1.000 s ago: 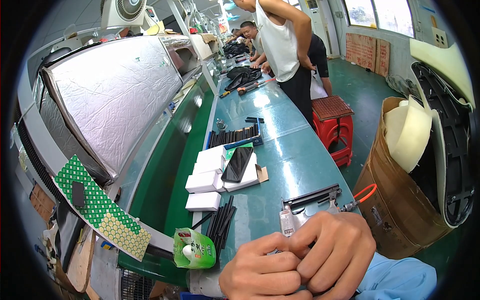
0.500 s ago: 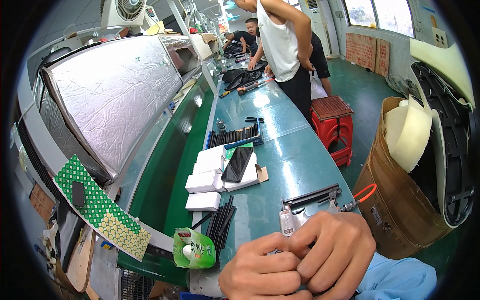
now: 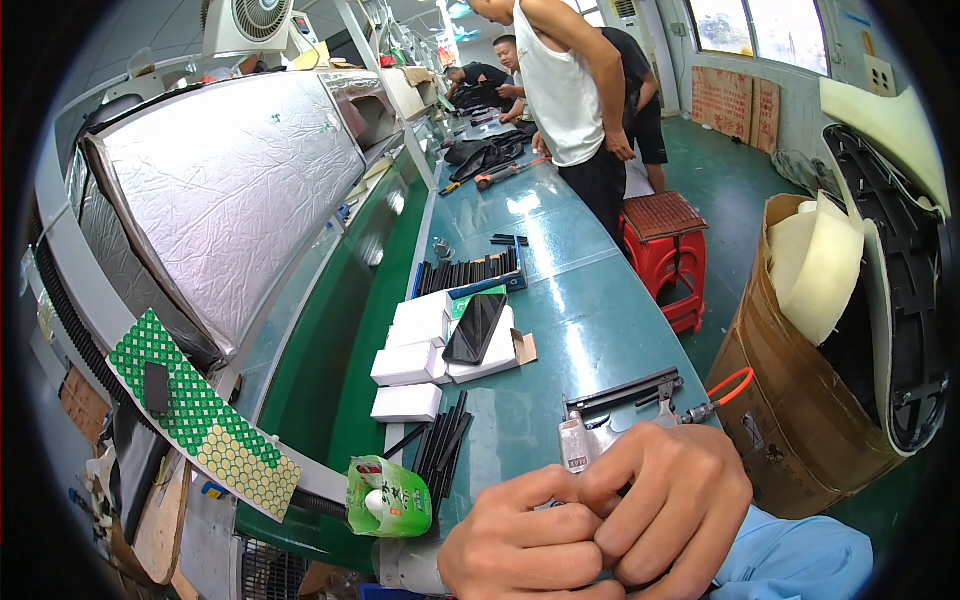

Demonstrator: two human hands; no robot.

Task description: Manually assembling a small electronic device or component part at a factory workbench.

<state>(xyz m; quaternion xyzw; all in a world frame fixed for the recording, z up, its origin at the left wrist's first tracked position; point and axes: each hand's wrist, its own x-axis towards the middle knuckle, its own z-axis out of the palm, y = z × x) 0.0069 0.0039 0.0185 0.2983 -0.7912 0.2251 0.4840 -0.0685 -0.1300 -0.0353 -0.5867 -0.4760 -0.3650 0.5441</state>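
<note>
My left hand and my right hand are together at the near end of the table, knuckles up and fingers curled in. Their fingers touch in the middle; anything inside them is hidden. Just beyond my right hand lies a silver and black air staple gun, partly covered by that hand. An orange hose joins its right end. Blue cloth shows beside my right wrist. Left of my hands stand an opened green packet and a pile of thin black strips.
White boxes and a black phone lie farther along the green table. Behind them is a tray of black strips. A red stool and a large carton stand right. Other people work at the far end.
My hands and the things near them have not moved. At the far end the people have shifted; the one in dark clothes behind the white top shows more, farther right.
</note>
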